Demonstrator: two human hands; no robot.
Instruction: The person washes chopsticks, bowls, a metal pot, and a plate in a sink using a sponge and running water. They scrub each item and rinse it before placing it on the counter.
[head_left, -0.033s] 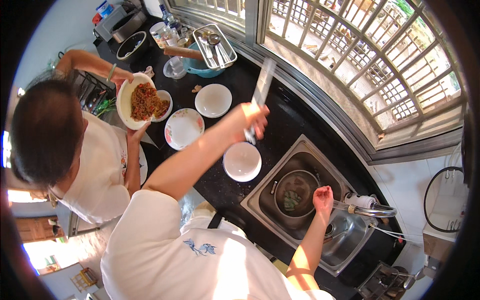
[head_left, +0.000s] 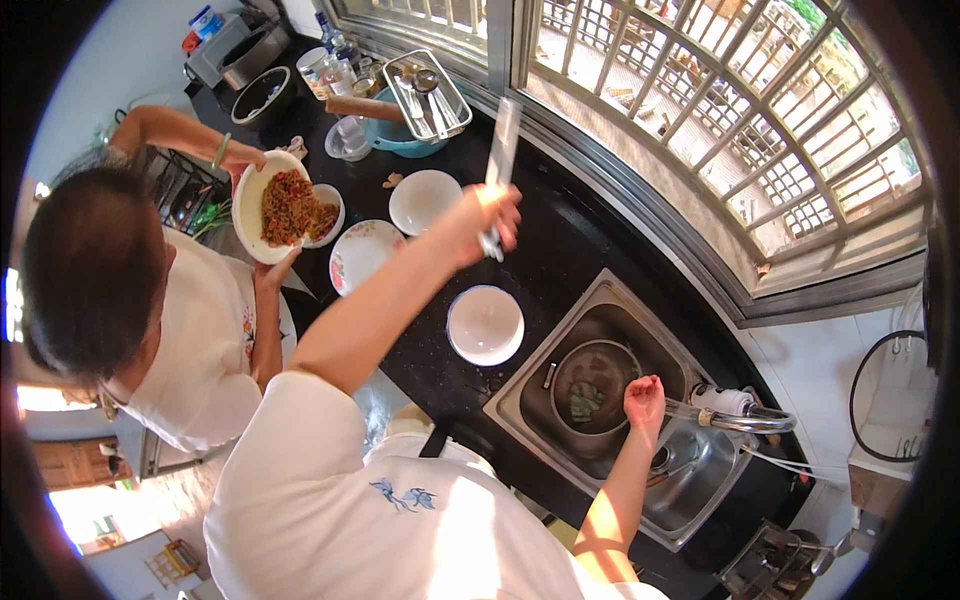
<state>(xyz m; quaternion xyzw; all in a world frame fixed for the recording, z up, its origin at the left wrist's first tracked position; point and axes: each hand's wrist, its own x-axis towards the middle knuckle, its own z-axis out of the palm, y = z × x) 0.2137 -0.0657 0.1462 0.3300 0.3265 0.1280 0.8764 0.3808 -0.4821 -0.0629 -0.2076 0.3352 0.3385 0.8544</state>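
My left hand point(head_left: 487, 218) grips a knife point(head_left: 503, 145), its pale blade pointing up toward the window and blurred by motion. It is above the black counter, beside a white bowl point(head_left: 426, 196). My right hand point(head_left: 645, 401) is over the sink point(head_left: 497, 403), where water from the tap point(head_left: 745, 421) runs onto it. Its fingers are curled in, with nothing visible in them. Below and left of it, a round pan point(head_left: 553, 376) stands in the larger basin, with a green thing point(head_left: 586, 400) in it. Another white bowl point(head_left: 485, 325) sits between my hands.
At left a co-worker tilts a large bowl point(head_left: 249, 222) of reddish-brown food toward a smaller bowl point(head_left: 329, 216). A floral plate point(head_left: 352, 268) lies nearby. A utensil basket point(head_left: 459, 110) rests on a blue basin point(head_left: 418, 149) beneath the barred window point(head_left: 700, 110).
My left hand has moved the knife up and slightly left, with the blade turned more upright. My right hand stays in the running water.
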